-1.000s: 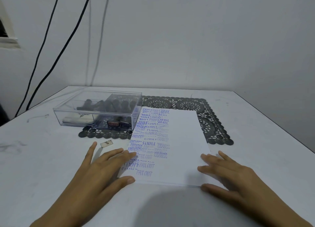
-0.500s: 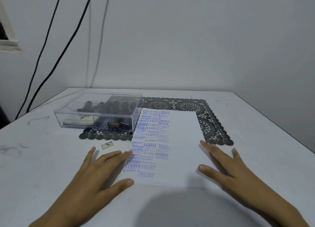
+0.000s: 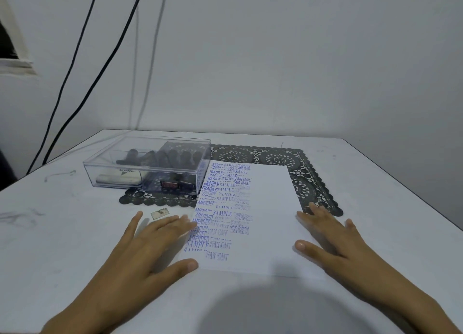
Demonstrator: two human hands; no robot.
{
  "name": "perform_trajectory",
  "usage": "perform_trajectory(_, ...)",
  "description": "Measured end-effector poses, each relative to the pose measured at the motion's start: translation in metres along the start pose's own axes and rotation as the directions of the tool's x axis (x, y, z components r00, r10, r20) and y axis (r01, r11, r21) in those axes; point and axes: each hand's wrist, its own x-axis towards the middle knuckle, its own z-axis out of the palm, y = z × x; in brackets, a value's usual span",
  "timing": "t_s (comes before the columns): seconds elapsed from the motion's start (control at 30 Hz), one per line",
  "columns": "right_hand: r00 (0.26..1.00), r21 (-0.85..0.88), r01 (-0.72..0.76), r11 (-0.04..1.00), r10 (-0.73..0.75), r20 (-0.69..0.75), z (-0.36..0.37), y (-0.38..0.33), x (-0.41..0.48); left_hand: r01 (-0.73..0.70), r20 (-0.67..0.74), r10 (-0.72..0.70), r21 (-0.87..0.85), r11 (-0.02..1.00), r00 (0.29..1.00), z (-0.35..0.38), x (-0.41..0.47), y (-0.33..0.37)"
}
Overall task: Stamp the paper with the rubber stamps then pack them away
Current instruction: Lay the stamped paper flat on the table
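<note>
paper point(image 3: 263, 221) stamped FRAGILE, SAMPLE, AIR MAIL, AMENDED, EXPRESS, FAX OUT

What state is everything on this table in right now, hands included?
paper, lying flat, left half covered in blue prints, far end on the lace mat.
clear box, holds the rubber stamps; lid hard to tell.
rubber stamps, packed in the box.
left hand, flat, fingertips at the paper's left edge.
right hand, flat on the paper's right edge.
lace mat, flat under box and paper.
</note>
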Motion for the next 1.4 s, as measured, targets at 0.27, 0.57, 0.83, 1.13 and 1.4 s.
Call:
perform_trajectory(0.27, 0.999, -0.023, -0.018, 1.000, 0.019, 0.033, 0.006, -0.005, 0.000, 0.032, -0.207, 0.046, 0.361, 0.932, 0.977, -0.023, 0.081, -0.065)
perform_trajectory(0.57, 0.999, -0.135, -0.021, 0.991, 0.026, 0.042, 0.010, -0.001, 0.002, 0.120, -0.300, 0.034, 0.479, 0.869, 0.953, 0.003, 0.107, -0.074)
perform_trajectory(0.83, 0.998, -0.145, -0.027, 0.989, 0.034, 0.047, 0.011, -0.003, 0.002, 0.129, -0.355, 0.060, 0.484, 0.866, 0.933, 0.003, 0.115, -0.068)
perform_trajectory(1.13, 0.996, -0.154, -0.034, 0.988, 0.045, 0.070, 0.007, -0.001, 0.005, 0.119, -0.354, 0.047, 0.433, 0.894, 0.934, 0.003, 0.116, -0.071)
perform_trajectory(1.4, 0.997, -0.049, 0.015, 0.999, -0.012, 0.071, -0.002, -0.001, 0.001, 0.005, -0.285, 0.014, 0.065, 0.998, 0.958, -0.006, 0.077, -0.041)
